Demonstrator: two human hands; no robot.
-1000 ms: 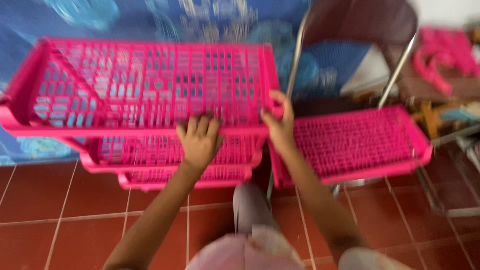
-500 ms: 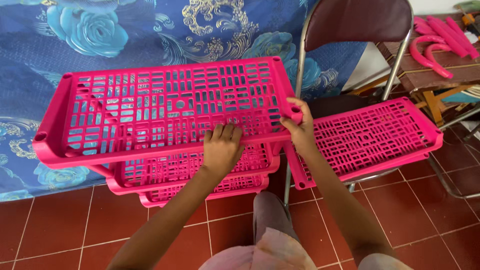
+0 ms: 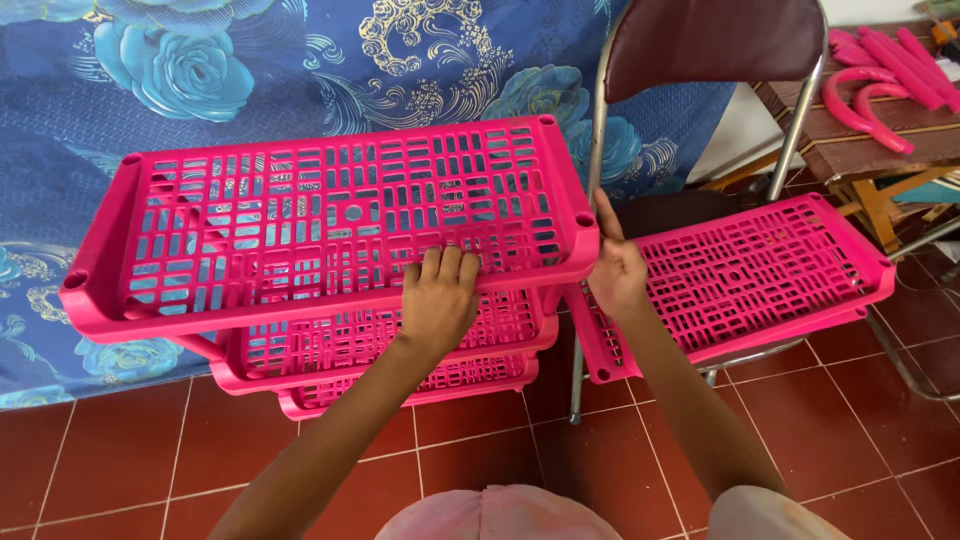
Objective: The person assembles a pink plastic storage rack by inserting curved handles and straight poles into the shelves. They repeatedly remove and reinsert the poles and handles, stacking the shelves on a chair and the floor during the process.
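**Pink rack gripped at its top shelf**

Head view: left hand (image 3: 437, 300) clamped over top shelf (image 3: 330, 225) front rim, right hand (image 3: 615, 270) seemingly gripping its right corner. Risk: tilted shelf slipping off unseen posts, knocking spare shelf (image 3: 745, 280) off folding chair (image 3: 700, 60).

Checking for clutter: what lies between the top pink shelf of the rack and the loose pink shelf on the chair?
In the head view, the right hand fills the gap between the top pink shelf and the loose pink shelf, gripping the top shelf's corner; the folding chair's metal leg rises just behind.

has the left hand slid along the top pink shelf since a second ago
Yes: the left hand has slid right along the top shelf, toward the corner beside the folding chair.
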